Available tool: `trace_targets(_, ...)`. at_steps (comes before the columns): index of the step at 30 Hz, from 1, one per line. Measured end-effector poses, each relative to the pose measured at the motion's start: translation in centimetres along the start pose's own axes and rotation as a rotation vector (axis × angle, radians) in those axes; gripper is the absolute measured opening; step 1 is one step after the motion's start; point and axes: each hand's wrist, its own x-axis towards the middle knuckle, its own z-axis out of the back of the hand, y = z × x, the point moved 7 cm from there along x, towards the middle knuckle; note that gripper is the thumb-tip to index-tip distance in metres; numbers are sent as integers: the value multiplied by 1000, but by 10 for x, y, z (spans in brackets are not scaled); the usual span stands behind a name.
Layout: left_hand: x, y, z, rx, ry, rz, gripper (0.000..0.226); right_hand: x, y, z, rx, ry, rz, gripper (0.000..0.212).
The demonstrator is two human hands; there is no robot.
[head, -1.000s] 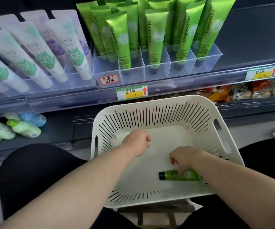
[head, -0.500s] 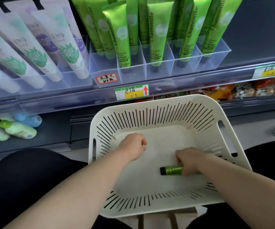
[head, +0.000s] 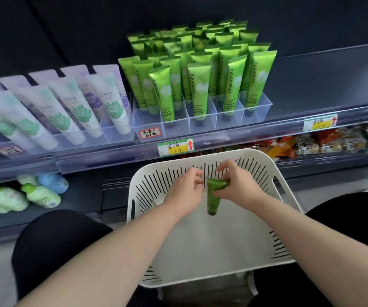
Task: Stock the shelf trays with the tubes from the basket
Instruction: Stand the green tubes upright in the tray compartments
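Right hand (head: pixel 238 185) is up over the far half of the white slotted basket (head: pixel 223 240), thumb and fingers pinching the flat crimped end of a green tube (head: pixel 213 197). The tube hangs almost straight down, dark cap at the bottom, clear of the basket floor. Left hand (head: pixel 184 190) sits just beside it with its fingers (head: pixel 197 181) curled in toward the tube's top edge; whether they touch the tube or hold anything, I cannot tell. Nothing else shows on the basket floor.

Up on the shelf, right behind the basket's far rim, stands the clear divided tray (head: pixel 203 127), its compartments packed with upright green Chamomile tubes (head: pixel 200 91), caps down, row upon row toward the back. At its front-left corner the tubes sit further back, above a red-bordered handwritten label (head: pixel 150 133). Toward the shelf's left end, a second clear tray carries white tubes (head: pixel 77 111) with green and purple print, leaning back. A green and yellow price tag (head: pixel 175 147) is clipped to the shelf's front edge, and another sits toward the right end.

On the lower shelf at the left lie green and blue bottles (head: pixel 41 196); at the right, snack packets (head: pixel 322 142). Black-clad knees (head: pixel 52 240) flank the basket.
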Motion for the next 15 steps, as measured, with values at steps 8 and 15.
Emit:
trace_targets(8, -19, -45, 49, 44, -113, -113, 13, -13, 50, 20, 25, -33, 119, 57)
trace_targets(15, -36, -84, 144, 186, -367, -153, 6, -11, 115, 62, -320, -166, 288, 18)
